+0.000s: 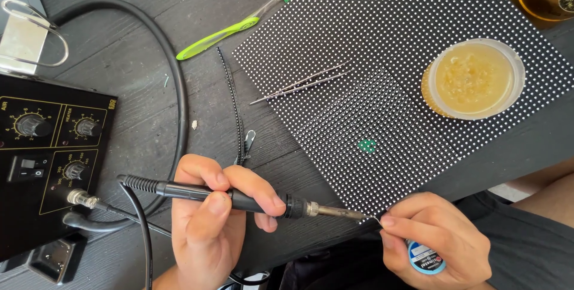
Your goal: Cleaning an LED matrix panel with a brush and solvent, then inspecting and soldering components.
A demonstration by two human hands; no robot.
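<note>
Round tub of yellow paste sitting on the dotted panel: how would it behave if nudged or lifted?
The tub looks low and wide, so it would probably slide rather than tip. It stands on the dotted panel, whose bumpy face may add some grip. It has no lid and the yellow paste looks soft, so a tilted lift might smear it; the clear wall seems thin, likely light.

— The soldering iron (239,197)?
— Matt black plastic grip, dull metal tip.
— The dotted panel (418,39)?
— Matt black, studded with tiny glossy beads; shiny steel tweezers (302,84) lie on it.
— And the counter (143,116)?
— Rough dark wood (grain showing).
</note>
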